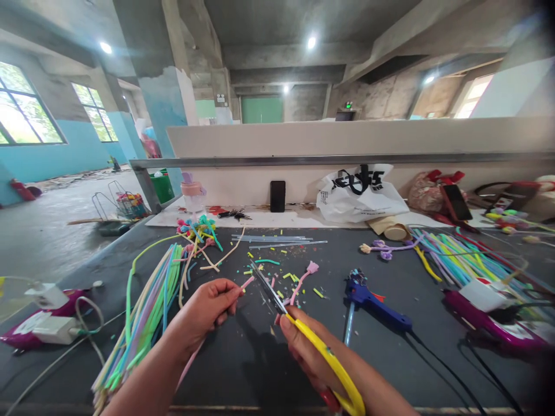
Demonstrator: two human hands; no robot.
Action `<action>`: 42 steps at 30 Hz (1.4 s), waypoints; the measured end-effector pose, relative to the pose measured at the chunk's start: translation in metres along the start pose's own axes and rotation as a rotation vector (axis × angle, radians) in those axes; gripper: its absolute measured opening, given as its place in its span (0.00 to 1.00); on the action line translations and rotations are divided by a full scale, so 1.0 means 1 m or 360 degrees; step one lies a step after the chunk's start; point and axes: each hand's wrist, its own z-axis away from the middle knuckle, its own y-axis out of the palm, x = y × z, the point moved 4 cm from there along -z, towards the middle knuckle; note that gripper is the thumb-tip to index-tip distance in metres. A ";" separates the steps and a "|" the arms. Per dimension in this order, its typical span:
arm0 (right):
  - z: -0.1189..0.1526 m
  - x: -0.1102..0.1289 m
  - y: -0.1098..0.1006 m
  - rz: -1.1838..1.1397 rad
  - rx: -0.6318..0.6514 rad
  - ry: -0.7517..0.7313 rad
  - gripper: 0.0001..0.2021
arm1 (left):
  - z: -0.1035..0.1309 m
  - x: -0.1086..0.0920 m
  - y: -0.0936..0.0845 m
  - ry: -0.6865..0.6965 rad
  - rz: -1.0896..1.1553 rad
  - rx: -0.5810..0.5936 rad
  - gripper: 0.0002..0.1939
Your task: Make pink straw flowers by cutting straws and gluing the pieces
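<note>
My left hand is closed in a pinch on a pink fuzzy stem, whose short end sticks out to the right and whose long tail hangs below the wrist. My right hand is wrapped round scissors with yellow handles; the blades point up and left, near the stem's tip but apart from it. Behind the blades lies a pink stem with a flower-like end. Small yellow-green cut pieces are scattered around. To the right rests a blue glue gun with a clear stick.
A bundle of coloured stems lies left of my left arm, another at the right. Clear glue sticks, a phone, a white bag and a bottle stand or lie farther back. Power strips and cables flank the table.
</note>
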 end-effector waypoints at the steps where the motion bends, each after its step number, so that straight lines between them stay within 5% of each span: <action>1: 0.001 -0.002 0.002 -0.0026 0.0046 0.0064 0.27 | 0.001 -0.001 -0.001 0.0003 0.0008 -0.0023 0.17; 4: 0.002 -0.005 0.006 -0.0010 0.0041 0.0113 0.29 | 0.002 -0.005 0.000 0.0026 0.0038 -0.0054 0.17; 12: 0.006 0.006 0.009 0.0327 -0.0017 -0.0260 0.24 | 0.000 -0.010 0.012 0.0106 0.0048 0.0031 0.16; 33: 0.004 0.005 0.011 0.0345 -0.0072 -0.0216 0.20 | 0.002 -0.012 0.016 0.0060 -0.0069 0.0076 0.17; 42: 0.000 -0.001 0.004 0.0179 -0.0116 -0.0145 0.22 | 0.011 0.002 -0.004 -0.0005 -0.0121 0.0033 0.17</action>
